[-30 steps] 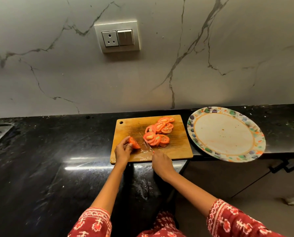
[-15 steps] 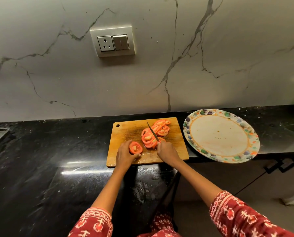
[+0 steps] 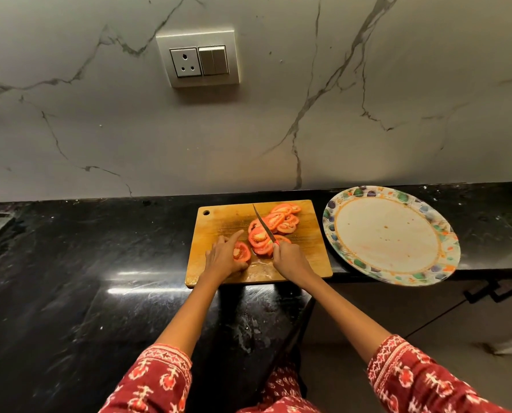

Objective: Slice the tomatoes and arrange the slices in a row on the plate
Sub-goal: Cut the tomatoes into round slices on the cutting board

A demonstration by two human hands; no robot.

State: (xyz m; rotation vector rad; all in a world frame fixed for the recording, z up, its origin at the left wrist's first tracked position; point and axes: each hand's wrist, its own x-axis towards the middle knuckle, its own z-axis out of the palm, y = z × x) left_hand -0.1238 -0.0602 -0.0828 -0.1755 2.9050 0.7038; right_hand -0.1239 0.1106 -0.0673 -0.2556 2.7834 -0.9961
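Head view: wooden cutting board [image 3: 219, 222] is set on black counter [image 3: 70, 278], w/ patterned plate [image 3: 445, 234] just right of it, partly over counter edge. Tomato piece [image 3: 242, 251] is held on board by left hand [image 3: 223, 257], cut face up, thumb and fingers curled round it, index finger stretched fwd. Knife [image 3: 263, 223] is gripped at handle by right hand [image 3: 289, 257], fingers closed on it; blade is angled up and away over tomato slices [image 3: 274, 226]. Slices are heaped on board's right half, just right of held piece, touching each other. Plate carries no slices, only smears. Socket plate [image 3: 198, 56] is seen on marble wall.
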